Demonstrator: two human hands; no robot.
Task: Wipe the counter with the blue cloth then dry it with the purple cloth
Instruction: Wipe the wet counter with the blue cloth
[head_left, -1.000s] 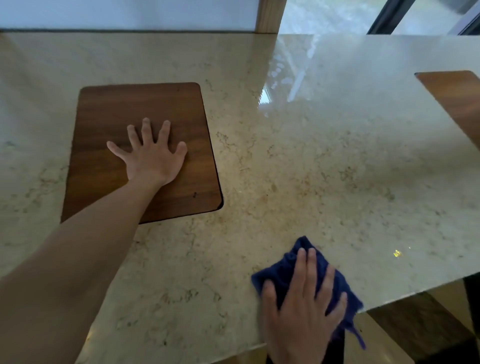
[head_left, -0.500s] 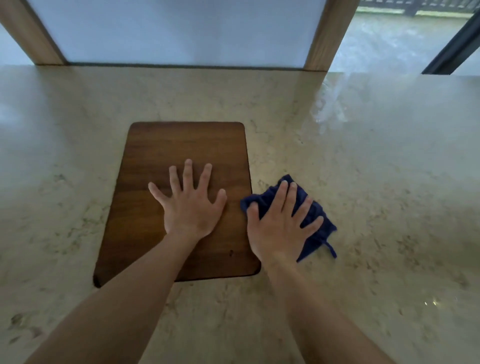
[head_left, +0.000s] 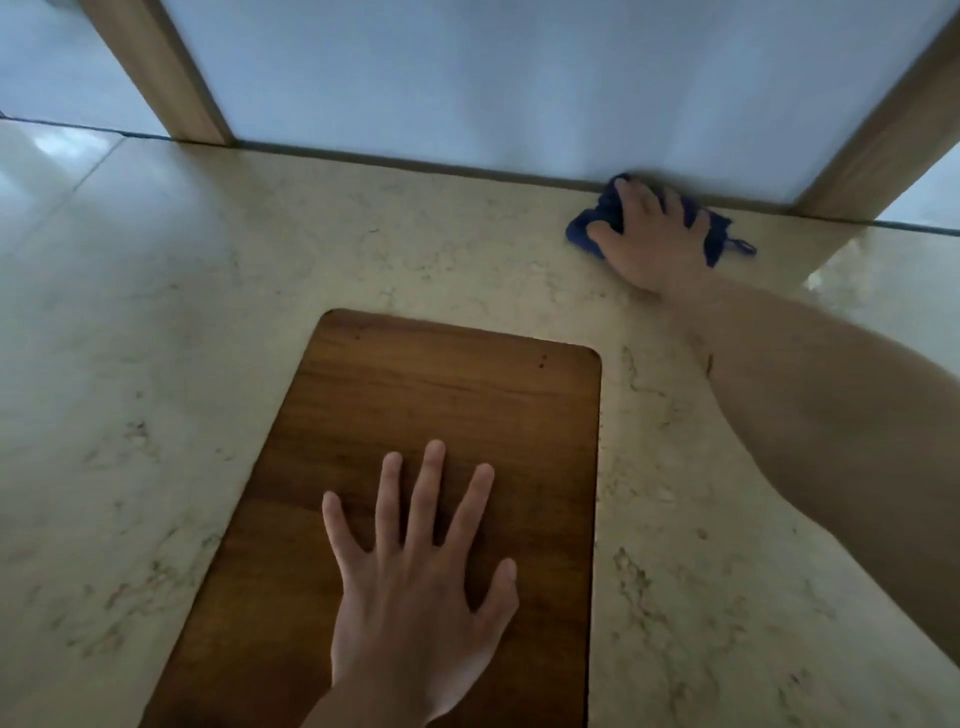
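One step is underway: right hand (head_left: 652, 241), fingers spread, presses the blue cloth (head_left: 597, 221) at the bench's (head_left: 156, 364) 1 o'clock edge; left hand (head_left: 415, 587) lies flat, empty. Drying remains; no purple cloth visible.

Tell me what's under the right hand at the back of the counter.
The blue cloth lies under the right hand, pressed flat on the counter against the back wall. Its middle and the counter beneath are covered.
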